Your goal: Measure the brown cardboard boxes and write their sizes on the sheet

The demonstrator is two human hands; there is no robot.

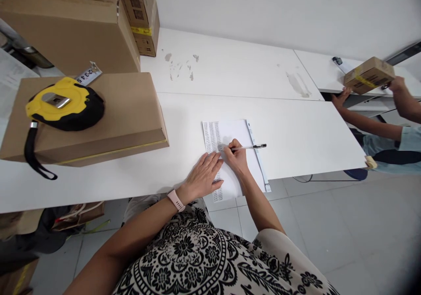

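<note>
My right hand (pixel 237 156) grips a pen (pixel 248 147) with a clear barrel and dark end, its tip at the printed columns of a white sheet (pixel 230 133). The sheet lies on the white table and hangs a little over the front edge. Flat on the left part of the paper rests my left hand (pixel 204 175), fingers stretched out, with a pale pink band on the wrist. Along the right side of the sheet shows a light-blue printed strip (pixel 257 154). My left fingers cover part of the printed text.
On the left stands a cardboard box (pixel 125 111) with a yellow tape measure (pixel 66 102) on top, strap hanging down. More boxes (pixel 66 32) are stacked behind it. At the far right another person's hands (pixel 396 83) hold a small taped carton (pixel 370 75).
</note>
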